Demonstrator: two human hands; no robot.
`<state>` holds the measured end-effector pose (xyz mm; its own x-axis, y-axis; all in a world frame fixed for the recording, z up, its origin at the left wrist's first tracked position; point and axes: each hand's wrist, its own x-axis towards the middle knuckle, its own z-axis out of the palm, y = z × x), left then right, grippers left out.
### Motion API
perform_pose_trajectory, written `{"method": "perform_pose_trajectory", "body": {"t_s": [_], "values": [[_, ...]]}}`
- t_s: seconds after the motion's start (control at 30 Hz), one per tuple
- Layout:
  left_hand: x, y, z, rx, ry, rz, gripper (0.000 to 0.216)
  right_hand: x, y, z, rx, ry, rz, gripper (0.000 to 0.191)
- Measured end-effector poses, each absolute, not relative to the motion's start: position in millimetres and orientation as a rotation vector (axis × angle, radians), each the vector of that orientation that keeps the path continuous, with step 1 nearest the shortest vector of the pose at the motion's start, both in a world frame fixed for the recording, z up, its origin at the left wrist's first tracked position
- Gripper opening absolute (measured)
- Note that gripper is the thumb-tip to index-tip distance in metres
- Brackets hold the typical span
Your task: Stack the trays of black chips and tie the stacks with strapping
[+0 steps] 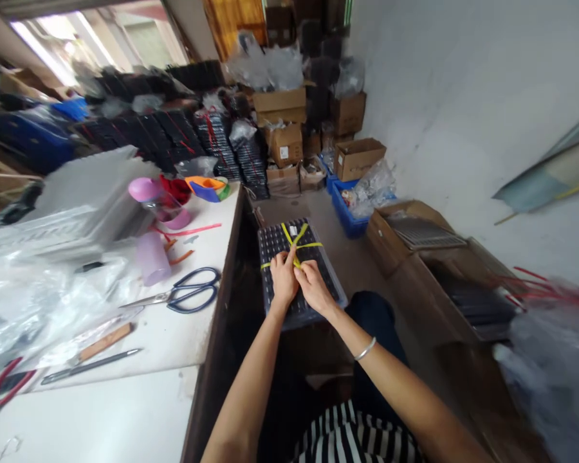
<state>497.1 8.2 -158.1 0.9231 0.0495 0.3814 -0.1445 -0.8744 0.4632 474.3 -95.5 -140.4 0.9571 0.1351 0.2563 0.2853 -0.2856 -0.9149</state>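
A stack of dark trays rests on my lap, bound crosswise with a yellow strap. My left hand and my right hand meet on top of the stack, near its middle. Both pinch the yellow strap where its ends come together, fingers closed. A silver bracelet sits on my right wrist.
A white table on the left holds scissors, a knife, a pen, red pliers, purple cups and clear plastic bags. Open cardboard boxes with trays stand on the right. More boxes and bound tray stacks are piled behind.
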Motion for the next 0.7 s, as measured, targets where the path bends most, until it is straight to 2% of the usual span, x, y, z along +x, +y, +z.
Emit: {"method": "perform_pose_trajectory", "body": {"t_s": [0.2,0.33,0.43,0.7], "values": [[508.1,4.7,-163.3,2.540,-0.066,0.531,0.046,380.6,-99.2,-127.3,-1.931,-0.468,-0.132,0.018],[513.6,2.0,-170.6,2.512,-0.037,0.572,0.039,336.7,-106.9,-136.8,-1.990,-0.608,-0.088,0.027],[514.4,0.9,-173.2,2.501,-0.045,0.593,0.034,328.2,-106.5,-129.8,-1.975,-0.603,-0.102,0.031],[512.0,1.0,-164.8,2.445,-0.084,0.663,0.022,327.9,-86.5,-85.3,-2.073,-1.000,-0.113,0.030]]}}
